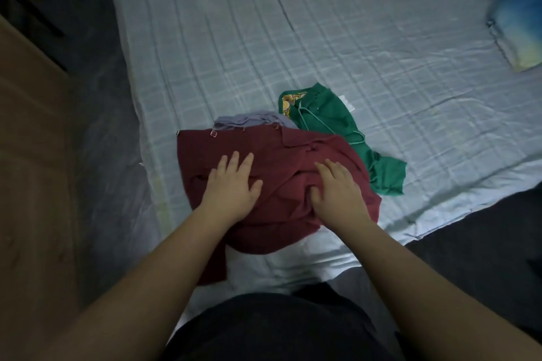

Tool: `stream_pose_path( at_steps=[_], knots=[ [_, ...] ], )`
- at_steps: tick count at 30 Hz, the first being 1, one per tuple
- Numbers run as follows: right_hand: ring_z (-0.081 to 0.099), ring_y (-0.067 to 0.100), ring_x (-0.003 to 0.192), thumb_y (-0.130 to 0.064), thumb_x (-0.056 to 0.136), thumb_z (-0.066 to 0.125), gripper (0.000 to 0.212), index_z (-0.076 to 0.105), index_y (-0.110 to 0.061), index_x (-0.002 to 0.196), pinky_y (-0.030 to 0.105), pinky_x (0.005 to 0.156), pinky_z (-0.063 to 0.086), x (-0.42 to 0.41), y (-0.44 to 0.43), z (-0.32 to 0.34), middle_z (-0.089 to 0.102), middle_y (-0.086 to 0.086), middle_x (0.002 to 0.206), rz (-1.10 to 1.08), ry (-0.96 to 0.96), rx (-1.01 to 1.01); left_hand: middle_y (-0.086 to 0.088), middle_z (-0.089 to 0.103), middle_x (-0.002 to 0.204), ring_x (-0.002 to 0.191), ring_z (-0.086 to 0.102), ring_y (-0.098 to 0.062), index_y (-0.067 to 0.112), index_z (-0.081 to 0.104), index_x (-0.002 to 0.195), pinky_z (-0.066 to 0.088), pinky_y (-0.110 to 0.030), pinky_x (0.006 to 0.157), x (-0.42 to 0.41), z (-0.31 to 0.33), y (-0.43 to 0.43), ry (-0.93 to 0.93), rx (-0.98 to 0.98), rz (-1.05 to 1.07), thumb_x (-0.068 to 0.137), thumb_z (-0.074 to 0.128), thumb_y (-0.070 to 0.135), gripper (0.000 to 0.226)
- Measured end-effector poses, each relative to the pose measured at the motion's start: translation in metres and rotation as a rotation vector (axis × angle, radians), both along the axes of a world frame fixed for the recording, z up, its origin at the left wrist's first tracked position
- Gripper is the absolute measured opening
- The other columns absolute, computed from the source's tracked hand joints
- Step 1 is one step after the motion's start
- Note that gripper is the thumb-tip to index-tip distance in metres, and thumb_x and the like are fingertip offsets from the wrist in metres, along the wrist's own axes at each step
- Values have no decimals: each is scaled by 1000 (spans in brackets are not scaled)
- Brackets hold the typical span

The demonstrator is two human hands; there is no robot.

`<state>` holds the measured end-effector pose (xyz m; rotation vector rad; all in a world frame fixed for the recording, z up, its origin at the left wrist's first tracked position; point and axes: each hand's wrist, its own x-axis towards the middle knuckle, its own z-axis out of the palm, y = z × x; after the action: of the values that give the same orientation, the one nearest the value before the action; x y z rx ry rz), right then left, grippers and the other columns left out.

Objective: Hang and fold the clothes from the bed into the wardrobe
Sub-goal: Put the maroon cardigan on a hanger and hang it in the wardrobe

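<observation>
- Three garments lie near the bed's (234, 38) near edge: red shirt (281, 199) on top, grey one (249, 121) beneath, green one (331, 123) beside.
- Left hand (231, 187) rests flat on the shirt, fingers spread.
- Right hand (337, 190) presses it, fingers straight.

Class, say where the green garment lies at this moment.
In the head view the green garment lies on the bed, right of centre, against the right edge of the maroon garment, beside the lilac garment.
</observation>
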<state>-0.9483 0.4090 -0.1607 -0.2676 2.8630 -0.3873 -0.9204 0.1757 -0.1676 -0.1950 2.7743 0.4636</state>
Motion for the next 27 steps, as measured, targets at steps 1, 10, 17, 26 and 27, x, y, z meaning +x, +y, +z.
stream_pose_path(
  at_steps=[1,10,17,26,27],
  knots=[
    [32,31,142,-30,86,50,61,44,-17,145,49,111,34,-12,6,-5,40,10,153,-4,-17,-8,-11,14,165,151,12,-34,27,13,158,18,-51,120,-11,-4,6,-17,-2,-12,98,38,53,70],
    [38,33,137,-28,85,58,59,47,-14,142,51,109,38,-129,88,-83,45,12,149,-115,-166,-26,-10,16,165,150,14,-33,25,14,158,21,-50,120,-158,-59,96,-112,-1,-178,98,39,49,69],
    [47,34,123,-29,85,60,54,46,-12,135,50,98,42,-199,140,-171,52,10,132,-302,-308,-104,-13,20,163,149,16,-35,21,19,156,22,-50,120,-257,-151,173,-165,27,-371,95,50,47,74],
    [47,34,122,-46,83,70,71,42,-12,139,47,100,44,-224,178,-266,48,12,133,-368,-518,-203,-7,21,163,151,11,-30,20,20,156,10,-51,122,-335,-249,234,-260,-148,-645,85,66,53,91],
    [49,34,117,-43,82,71,65,46,-11,133,45,99,44,-224,179,-270,50,12,127,-364,-505,-247,-9,28,159,149,17,-32,19,25,154,12,-52,121,-339,-252,234,-266,-167,-670,83,68,54,90]
  ],
)
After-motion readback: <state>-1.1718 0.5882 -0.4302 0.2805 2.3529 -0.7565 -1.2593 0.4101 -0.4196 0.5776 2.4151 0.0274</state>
